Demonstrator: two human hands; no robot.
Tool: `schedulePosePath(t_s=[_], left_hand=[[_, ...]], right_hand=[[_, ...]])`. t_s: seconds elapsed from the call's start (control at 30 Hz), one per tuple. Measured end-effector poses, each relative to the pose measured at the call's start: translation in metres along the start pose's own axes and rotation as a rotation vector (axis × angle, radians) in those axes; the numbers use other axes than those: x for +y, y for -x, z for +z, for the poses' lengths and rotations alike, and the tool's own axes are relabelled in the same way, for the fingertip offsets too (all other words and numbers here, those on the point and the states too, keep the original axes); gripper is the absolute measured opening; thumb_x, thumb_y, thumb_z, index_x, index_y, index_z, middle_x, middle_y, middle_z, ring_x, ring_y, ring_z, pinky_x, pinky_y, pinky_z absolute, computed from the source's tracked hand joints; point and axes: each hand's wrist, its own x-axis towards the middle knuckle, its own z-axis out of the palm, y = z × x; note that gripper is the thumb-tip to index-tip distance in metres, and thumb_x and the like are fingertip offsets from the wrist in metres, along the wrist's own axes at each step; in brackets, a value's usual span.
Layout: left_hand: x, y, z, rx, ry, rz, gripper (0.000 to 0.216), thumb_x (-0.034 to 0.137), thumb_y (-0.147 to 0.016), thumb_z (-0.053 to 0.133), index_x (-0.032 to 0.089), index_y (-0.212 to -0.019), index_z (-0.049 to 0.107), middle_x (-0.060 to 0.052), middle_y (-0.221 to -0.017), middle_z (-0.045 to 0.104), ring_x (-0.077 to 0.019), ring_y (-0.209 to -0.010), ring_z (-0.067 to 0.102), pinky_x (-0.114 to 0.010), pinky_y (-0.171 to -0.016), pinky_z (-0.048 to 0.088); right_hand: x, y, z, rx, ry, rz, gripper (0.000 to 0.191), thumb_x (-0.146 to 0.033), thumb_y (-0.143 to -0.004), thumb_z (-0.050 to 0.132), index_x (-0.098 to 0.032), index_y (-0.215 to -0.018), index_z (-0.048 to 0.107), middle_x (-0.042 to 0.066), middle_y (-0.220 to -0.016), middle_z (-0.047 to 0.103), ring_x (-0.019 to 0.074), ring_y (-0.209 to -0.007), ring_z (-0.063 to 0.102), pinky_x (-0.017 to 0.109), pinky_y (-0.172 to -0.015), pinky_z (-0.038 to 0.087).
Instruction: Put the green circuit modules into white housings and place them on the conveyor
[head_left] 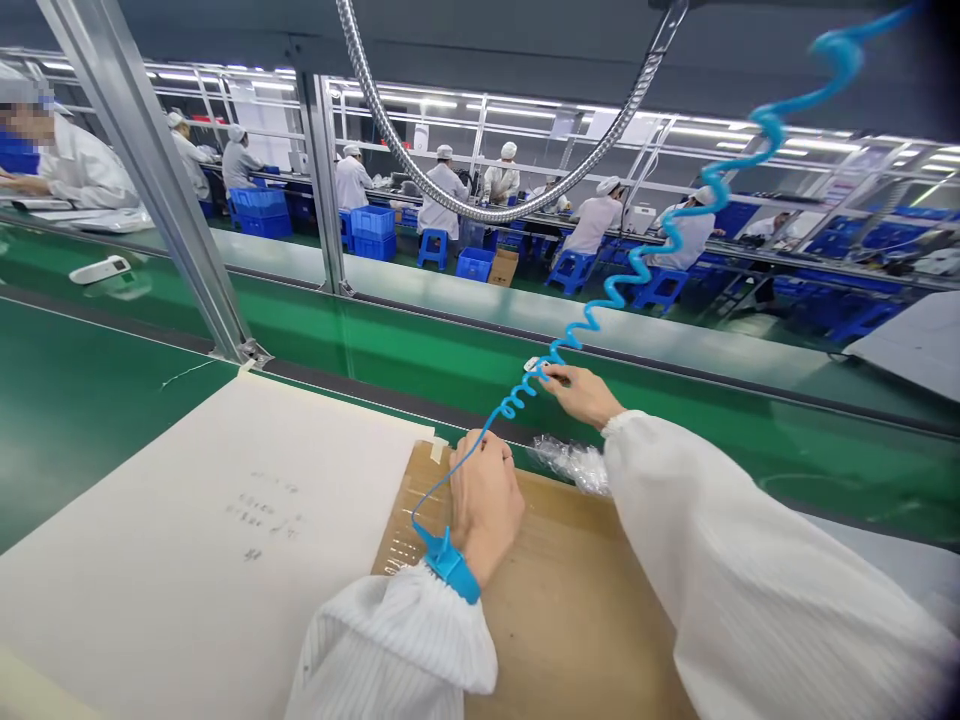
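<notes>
The right hand [579, 393] reaches low across the belt, thumb and fingertips closed in a neat pinch on a small white piece [533, 365] — too small from here to say what it is. It's a sensible grip, light and all in the fingertips, which leaves the piece easy to turn or steady. The left hand [486, 500] sits curled, knuckles up, at the far edge of a brown cardboard sheet [540, 600], its fingers folded under, so I can't tell whether it holds anything. A blue wrist strap [448, 566] circles that wrist, and its coiled blue cord [511, 402] springs up past the right hand's fingertips and away overhead — worth watching, as it crosses right through the working space. Crumpled clear plastic wrap [570, 464] lies just beside the cardboard, below the right hand. To the left spreads a cream foam sheet [187, 590] with faint pencilled marks [262, 510], and both sheets lie on the green belt of the worktop [90, 400]. Further off, white-coated co-workers [442, 195] work along other lines among blue crates [373, 232].
</notes>
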Motion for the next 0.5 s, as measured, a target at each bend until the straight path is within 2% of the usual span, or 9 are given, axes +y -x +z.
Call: schedulePosePath(t_s=[0.1,0.2,0.27,0.33,0.43,0.5], left_hand=[[0.002,-0.001,-0.004,0.035,0.060,0.013,0.012,0.009,-0.088,0.050,0.019,-0.090,0.057,-0.010,-0.103,0.062,-0.0272,-0.103,0.057,-0.046,-0.091,0.047],[0.007,0.000,-0.007,0.087,0.147,0.032,0.015,0.019,-0.091,0.054,0.018,-0.106,0.057,-0.011,-0.114,0.062,-0.0276,-0.114,0.055,-0.046,-0.098,0.046],[0.010,0.002,-0.007,0.072,0.186,0.054,0.026,0.028,-0.094,0.054,0.018,-0.119,0.054,-0.012,-0.125,0.059,-0.0273,-0.122,0.053,-0.045,-0.104,0.044],[0.013,0.006,-0.005,-0.005,0.172,0.097,0.032,0.032,-0.096,0.051,0.019,-0.126,0.052,-0.013,-0.132,0.058,-0.0273,-0.126,0.053,-0.046,-0.108,0.042],[0.015,0.011,0.000,-0.122,0.084,0.212,0.029,0.028,-0.098,0.047,0.019,-0.125,0.054,-0.012,-0.130,0.061,-0.0269,-0.122,0.055,-0.046,-0.106,0.042],[0.015,0.013,0.002,-0.139,0.045,0.273,0.026,0.025,-0.099,0.045,0.020,-0.122,0.056,-0.010,-0.125,0.064,-0.0253,-0.118,0.057,-0.045,-0.105,0.042]], right_hand=[[-0.007,0.048,-0.031,-0.021,-0.191,-0.079,0.035,-0.053,-0.093,0.051,-0.032,-0.109,0.073,0.003,-0.116,0.073,0.0276,-0.108,0.063,0.041,-0.094,0.045],[-0.001,0.106,-0.039,-0.041,-0.556,-0.011,0.040,-0.064,-0.088,0.057,-0.033,-0.108,0.072,0.003,-0.117,0.071,0.0279,-0.112,0.062,0.041,-0.094,0.045],[0.011,0.138,-0.030,-0.062,-0.765,0.042,0.037,-0.063,-0.085,0.062,-0.033,-0.104,0.071,0.003,-0.119,0.070,0.0267,-0.113,0.061,0.040,-0.095,0.045],[0.026,0.159,-0.014,-0.053,-0.879,0.043,0.035,-0.062,-0.084,0.065,-0.031,-0.100,0.070,0.002,-0.119,0.068,0.0251,-0.110,0.062,0.038,-0.092,0.047],[0.045,0.172,0.006,0.002,-0.852,-0.002,0.036,-0.062,-0.083,0.066,-0.029,-0.098,0.068,0.003,-0.109,0.069,0.0233,-0.099,0.065,0.037,-0.088,0.049],[0.052,0.173,0.011,0.034,-0.813,-0.023,0.037,-0.061,-0.083,0.066,-0.031,-0.104,0.067,0.002,-0.101,0.070,0.0223,-0.093,0.065,0.037,-0.088,0.050]])
